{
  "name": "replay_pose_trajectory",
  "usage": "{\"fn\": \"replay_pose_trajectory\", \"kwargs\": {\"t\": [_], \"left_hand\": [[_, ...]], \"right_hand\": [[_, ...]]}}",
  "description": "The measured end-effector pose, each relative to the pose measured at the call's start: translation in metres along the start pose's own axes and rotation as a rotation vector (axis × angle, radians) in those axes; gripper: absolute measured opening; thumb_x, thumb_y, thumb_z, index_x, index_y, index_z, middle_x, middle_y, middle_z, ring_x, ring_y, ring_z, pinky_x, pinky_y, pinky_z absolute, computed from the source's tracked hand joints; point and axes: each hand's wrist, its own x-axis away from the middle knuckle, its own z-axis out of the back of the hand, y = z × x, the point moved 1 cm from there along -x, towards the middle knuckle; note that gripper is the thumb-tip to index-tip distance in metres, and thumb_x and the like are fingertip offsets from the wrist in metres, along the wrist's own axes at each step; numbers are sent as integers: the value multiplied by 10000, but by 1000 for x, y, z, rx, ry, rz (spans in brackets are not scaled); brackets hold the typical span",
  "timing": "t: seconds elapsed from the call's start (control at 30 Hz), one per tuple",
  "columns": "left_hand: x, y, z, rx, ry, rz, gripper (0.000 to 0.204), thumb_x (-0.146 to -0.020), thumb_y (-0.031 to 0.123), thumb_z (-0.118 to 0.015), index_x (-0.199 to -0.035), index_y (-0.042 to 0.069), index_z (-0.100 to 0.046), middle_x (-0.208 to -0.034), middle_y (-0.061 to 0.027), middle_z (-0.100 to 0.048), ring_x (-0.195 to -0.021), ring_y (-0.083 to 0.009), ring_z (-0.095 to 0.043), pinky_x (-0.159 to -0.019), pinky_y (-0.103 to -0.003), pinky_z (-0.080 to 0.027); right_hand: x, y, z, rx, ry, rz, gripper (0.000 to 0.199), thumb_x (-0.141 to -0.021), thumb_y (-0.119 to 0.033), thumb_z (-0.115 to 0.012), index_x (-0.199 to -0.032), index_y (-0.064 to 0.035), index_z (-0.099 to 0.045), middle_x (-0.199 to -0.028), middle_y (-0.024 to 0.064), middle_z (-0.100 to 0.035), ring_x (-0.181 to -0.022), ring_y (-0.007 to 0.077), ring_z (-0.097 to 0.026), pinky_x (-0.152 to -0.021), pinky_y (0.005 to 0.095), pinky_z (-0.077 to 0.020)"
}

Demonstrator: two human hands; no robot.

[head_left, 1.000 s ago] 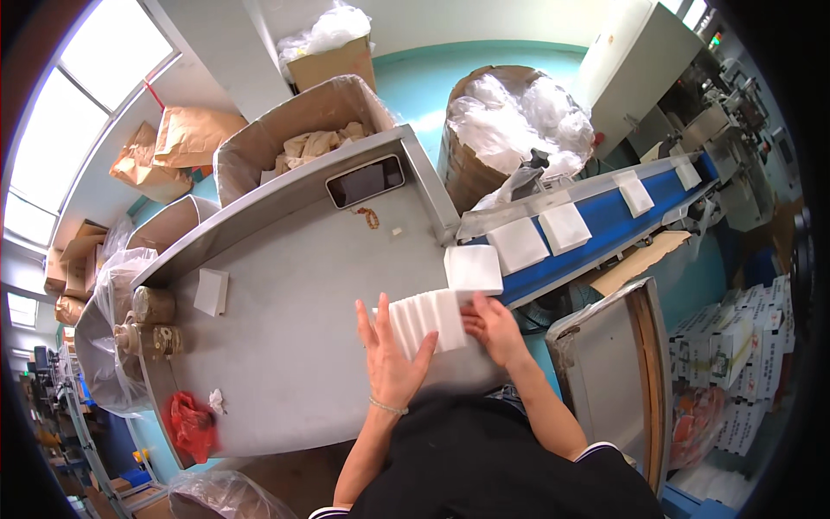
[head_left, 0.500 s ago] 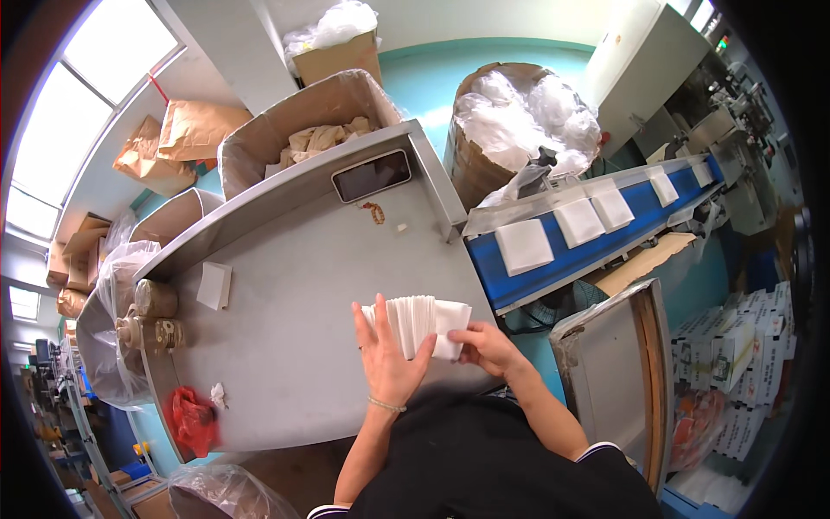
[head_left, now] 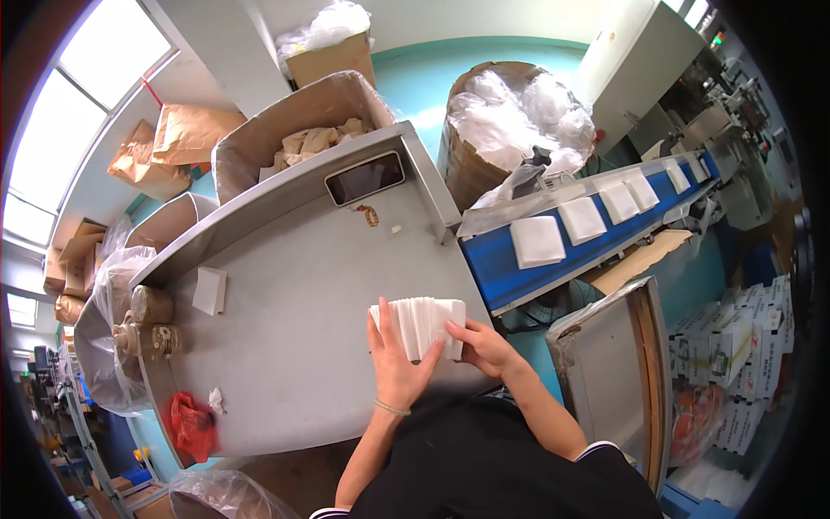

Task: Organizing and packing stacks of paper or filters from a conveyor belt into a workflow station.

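A worker in dark clothing grips a row of white folded sheets [head_left: 417, 327] between two bare hands at the near edge of a grey metal table [head_left: 294, 363], seen from the head camera. Print shows to the right of the grip, beyond a wood-edged panel [head_left: 609, 372], where stacked white packs [head_left: 735, 350] carry dark lettering and a few coloured patches, tilted and small at the curved rim of the view.

The left hand [head_left: 399, 359], a pale bracelet at its wrist, is closed on the row's left end, fingers reaching up and away from the body, thumb slanted toward the lower middle. The right hand [head_left: 486, 348] pinches the other end, its thumb lying on the near face and its other fingers partly hidden behind the sheets. Both forearms rise from the lower edge and angle inward. Whether the row rests on the tabletop or is held just above it cannot be told.

Beyond the grip and to its right, white folded squares [head_left: 537, 242] lie in a line along a blue conveyor belt [head_left: 493, 272]. Farther from the body than the hands are a phone [head_left: 365, 179] and a string of brown beads [head_left: 371, 216]. Well to the left of the grip lie a white folded piece [head_left: 210, 291] and, closer to the body, a red plastic bag [head_left: 192, 428].
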Motion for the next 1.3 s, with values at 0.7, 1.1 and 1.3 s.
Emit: {"fn": "replay_pose_trajectory", "kwargs": {"t": [0.7,1.1,1.3], "left_hand": [[5,-19,-6,638,-98,324,870,-839,226,-743,-1450,-68,-197,-1304,-178,-464,-1181,-249,-507,-989,-355,-435],[7,-6,-23,679,-195,285,829,-855,168,-707,-1463,-47,-186,-1346,-178,-450,-1219,-239,-490,-984,-344,-440],[8,-20,-20,652,-105,334,767,-863,166,-699,-1444,-28,-238,-1283,-138,-479,-1174,-222,-504,-953,-341,-457]], "right_hand": [[3,7,11,9,-10,31,357,-982,-209,-543,-1282,-21,-504,-1117,83,-632,-958,201,-645,-821,339,-530],[-1,-7,-17,518,206,414,403,-972,-301,-580,-1219,15,-544,-1074,64,-621,-987,101,-545,-835,270,-467],[2,4,13,122,142,64,360,-973,-249,-564,-1227,5,-538,-1063,101,-641,-872,166,-647,-772,262,-521]]}}
